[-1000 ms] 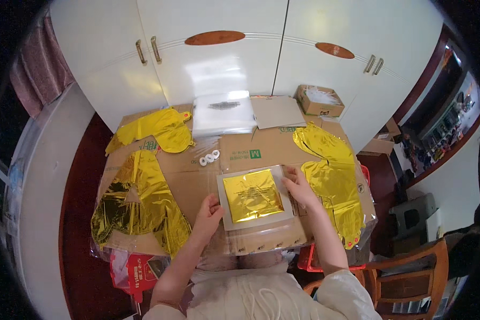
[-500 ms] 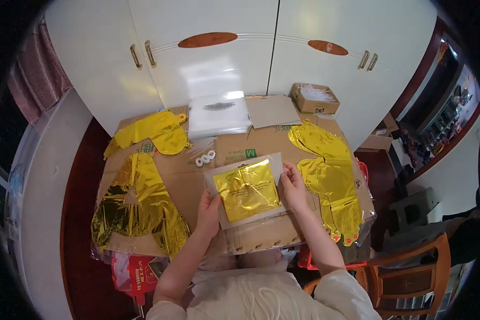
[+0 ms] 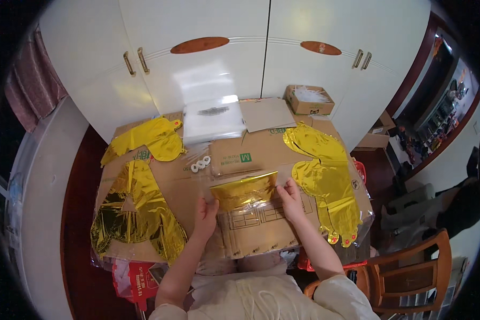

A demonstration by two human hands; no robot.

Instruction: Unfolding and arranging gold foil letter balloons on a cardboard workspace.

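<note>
Gold packet (image 3: 244, 191), seemingly folded already, is pinched by left hand (image 3: 207, 212) and right hand (image 3: 290, 198) mid-frame (foils (image 3: 328, 178) at the frame's left and right lie unfolded).

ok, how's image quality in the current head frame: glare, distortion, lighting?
Head view: bright glare on the cabinet and clear stack; head view: mirror-like highlights on the gold packet, dark reflections on the left foil; head view: fisheye tilts the cabinet outward, corners black, right side dim.
</note>
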